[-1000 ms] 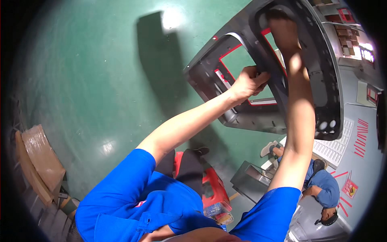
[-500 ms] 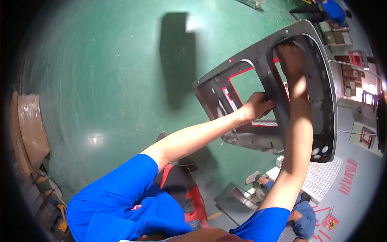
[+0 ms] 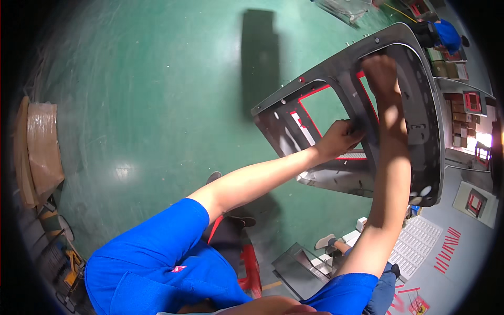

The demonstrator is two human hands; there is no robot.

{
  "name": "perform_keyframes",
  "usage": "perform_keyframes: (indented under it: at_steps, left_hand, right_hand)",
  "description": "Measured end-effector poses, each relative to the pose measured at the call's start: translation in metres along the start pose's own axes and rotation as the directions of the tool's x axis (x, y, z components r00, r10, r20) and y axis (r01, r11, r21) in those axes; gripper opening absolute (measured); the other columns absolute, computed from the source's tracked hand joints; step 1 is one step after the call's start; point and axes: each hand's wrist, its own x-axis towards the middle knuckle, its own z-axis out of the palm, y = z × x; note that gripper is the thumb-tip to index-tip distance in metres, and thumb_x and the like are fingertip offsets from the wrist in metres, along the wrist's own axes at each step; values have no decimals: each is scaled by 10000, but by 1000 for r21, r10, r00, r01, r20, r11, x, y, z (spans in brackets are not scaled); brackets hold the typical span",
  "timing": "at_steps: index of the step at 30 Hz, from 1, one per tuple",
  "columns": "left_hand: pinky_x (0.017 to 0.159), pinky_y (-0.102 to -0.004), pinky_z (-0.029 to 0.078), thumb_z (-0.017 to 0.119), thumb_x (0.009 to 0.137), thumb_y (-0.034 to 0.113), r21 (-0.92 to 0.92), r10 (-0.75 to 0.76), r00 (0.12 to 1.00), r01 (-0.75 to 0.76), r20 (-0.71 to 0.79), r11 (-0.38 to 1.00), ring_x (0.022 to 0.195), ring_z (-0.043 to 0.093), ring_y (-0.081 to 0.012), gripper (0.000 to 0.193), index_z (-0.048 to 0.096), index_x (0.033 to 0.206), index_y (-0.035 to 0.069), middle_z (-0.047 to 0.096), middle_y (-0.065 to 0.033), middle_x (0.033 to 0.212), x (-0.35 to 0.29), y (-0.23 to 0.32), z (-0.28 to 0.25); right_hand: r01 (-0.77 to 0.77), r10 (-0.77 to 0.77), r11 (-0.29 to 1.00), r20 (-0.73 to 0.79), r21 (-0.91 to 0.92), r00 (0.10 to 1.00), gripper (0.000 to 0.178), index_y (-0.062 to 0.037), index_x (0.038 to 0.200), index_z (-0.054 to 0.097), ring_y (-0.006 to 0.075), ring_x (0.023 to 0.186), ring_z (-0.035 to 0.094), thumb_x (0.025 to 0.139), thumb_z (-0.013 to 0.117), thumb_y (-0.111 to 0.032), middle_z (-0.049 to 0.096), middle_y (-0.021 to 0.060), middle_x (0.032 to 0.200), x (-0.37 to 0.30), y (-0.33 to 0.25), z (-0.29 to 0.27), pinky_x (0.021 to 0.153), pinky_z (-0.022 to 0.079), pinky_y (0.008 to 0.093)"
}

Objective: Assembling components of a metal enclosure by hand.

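Observation:
A large dark grey panel (image 3: 341, 79) with rounded corners and several openings is tilted in front of me. Red strips edge its openings. My left hand (image 3: 341, 137) is closed on the bar between the openings, its fingertips partly hidden. Higher up, in shade, my right hand (image 3: 382, 72) is curled closed on the panel near the upper end of the narrow opening. That forearm crosses the panel's inner face and covers part of it.
Below the panel a white slotted board (image 3: 420, 236) and red strips (image 3: 448, 249) lie on grey flooring. A person (image 3: 380, 294) is low at the bottom right, another (image 3: 446, 37) at the far upper right. A red stool (image 3: 251, 268) stands near my feet; wrapped brown sheets (image 3: 43, 152) stand left.
The panel and both hands have shifted slightly right in the picture. The dark shadow on the floor has also moved right. Both hands keep about the same places on the panel.

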Motion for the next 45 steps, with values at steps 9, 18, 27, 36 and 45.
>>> perform_keyframes:
  at_steps: [9, 18, 27, 36, 45]
  left_hand:
    - [395, -258, 304, 626, 866, 247, 228, -24, 1000, 27, -17, 973, 446, 396, -80, 354, 496, 620, 29, 438, 0, 509, -8, 4, 28]
    - [393, -215, 280, 366, 926, 210, -75, -393, 917, 388, -66, 919, 451, 367, -54, 345, 601, 949, -42, 463, -11, 585, -138, -118, -107]
    - [827, -315, 493, 445, 953, 188, -523, -716, 698, 613, 9, 592, 895, 607, -176, 281, 588, 1012, -46, 634, -97, 939, -279, -189, -94]
    - [492, -199, 482, 550, 909, 183, -419, -897, 442, 818, 18, 395, 576, 549, -65, 169, 581, 777, 82, 576, 15, 715, -338, -188, -18]
    - [657, -242, 524, 535, 913, 160, -424, -857, 495, 814, 145, 398, 747, 621, -98, 145, 613, 964, 48, 635, -3, 835, -398, -223, 30]
  right_hand:
    - [75, -69, 991, -58, 107, 996, 140, -21, 895, 605, 268, 760, 627, 801, 544, -104, 631, 133, 901, -80, 46, 64, 672, 484, 364]
    - [-376, 675, 428, -14, 822, 738, 209, 6, 913, 652, 211, 806, 644, 725, 623, 92, 665, 114, 875, -171, -109, -149, 718, 511, 301]
    - [-673, 461, -9, 600, 740, 653, 168, -94, 854, 635, 227, 864, 580, 697, 686, -126, 612, 52, 841, -282, -371, -219, 766, 439, 387]
    - [-766, 527, 64, 630, 640, 570, 117, -71, 806, 601, 235, 796, 560, 712, 662, -105, 599, 64, 815, -370, -397, -271, 748, 412, 384]
    - [-755, 682, -72, 585, 652, 439, 36, -91, 737, 630, 213, 840, 601, 716, 639, -117, 632, 48, 779, -431, -386, -344, 846, 419, 399]
